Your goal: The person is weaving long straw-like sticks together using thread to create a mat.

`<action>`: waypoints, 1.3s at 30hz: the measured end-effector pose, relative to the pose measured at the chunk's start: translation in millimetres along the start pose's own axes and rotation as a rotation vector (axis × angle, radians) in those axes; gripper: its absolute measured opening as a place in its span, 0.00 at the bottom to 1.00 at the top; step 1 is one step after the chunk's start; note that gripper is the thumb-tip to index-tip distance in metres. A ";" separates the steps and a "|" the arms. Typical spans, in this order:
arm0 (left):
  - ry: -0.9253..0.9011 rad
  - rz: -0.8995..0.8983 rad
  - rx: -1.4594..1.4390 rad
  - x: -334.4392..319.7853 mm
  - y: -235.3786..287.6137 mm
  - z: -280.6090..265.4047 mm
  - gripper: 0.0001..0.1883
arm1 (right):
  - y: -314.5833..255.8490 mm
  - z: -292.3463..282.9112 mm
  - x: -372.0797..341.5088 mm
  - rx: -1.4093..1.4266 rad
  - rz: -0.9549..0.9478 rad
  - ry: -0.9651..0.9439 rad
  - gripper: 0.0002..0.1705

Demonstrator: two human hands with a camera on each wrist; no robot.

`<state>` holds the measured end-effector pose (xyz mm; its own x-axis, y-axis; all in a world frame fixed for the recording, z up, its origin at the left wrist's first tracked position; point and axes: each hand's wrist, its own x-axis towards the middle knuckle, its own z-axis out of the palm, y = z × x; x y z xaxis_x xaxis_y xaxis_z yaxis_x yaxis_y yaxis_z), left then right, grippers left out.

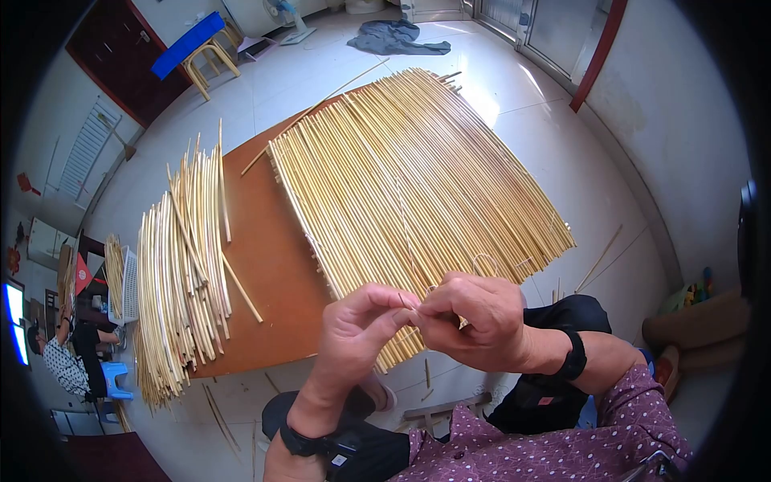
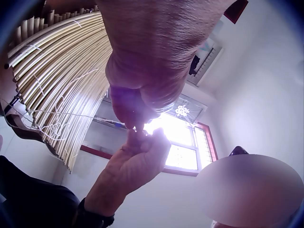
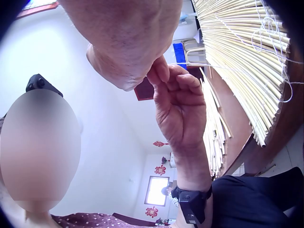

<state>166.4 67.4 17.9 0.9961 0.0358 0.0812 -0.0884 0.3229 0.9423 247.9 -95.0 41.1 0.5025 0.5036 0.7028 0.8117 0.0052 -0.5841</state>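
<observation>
My left hand (image 1: pixel 359 325) and right hand (image 1: pixel 479 320) meet fingertip to fingertip above the near edge of a mat of straight reed stalks (image 1: pixel 418 153). Both pinch a thin white string (image 3: pixel 190 63) between thumb and fingers; its end is mostly hidden by the fingertips. From the hands the string runs to the mat, and a loose tangle of string (image 2: pixel 53 130) hangs at the mat's edge in the left wrist view. White stitches of string cross the stalks. The mat lies on a brown board (image 1: pixel 265 241).
Loose reed stalks (image 1: pixel 181 273) are heaped on the board's left side. A single stalk (image 1: pixel 313 112) lies along the mat's far left edge. Stalk scraps (image 1: pixel 221 418) are on the tiled floor. Farther left are a white basket (image 1: pixel 128 281), a blue stool (image 1: pixel 117 380) and another person (image 1: pixel 68 365).
</observation>
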 end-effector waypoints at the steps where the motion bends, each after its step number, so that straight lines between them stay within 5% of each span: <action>1: 0.001 -0.001 0.003 0.0 0.5 0.3 0.06 | -1.9 -1.0 -0.4 0.007 0.025 -0.018 0.10; 39: 0.021 0.017 0.065 -1.0 2.9 0.8 0.07 | -2.7 -0.2 -1.0 0.022 0.069 -0.032 0.09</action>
<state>165.1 67.6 20.9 0.9940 0.0607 0.0910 -0.1038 0.2598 0.9601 245.2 -95.6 42.1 0.5467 0.5310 0.6474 0.7686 -0.0115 -0.6397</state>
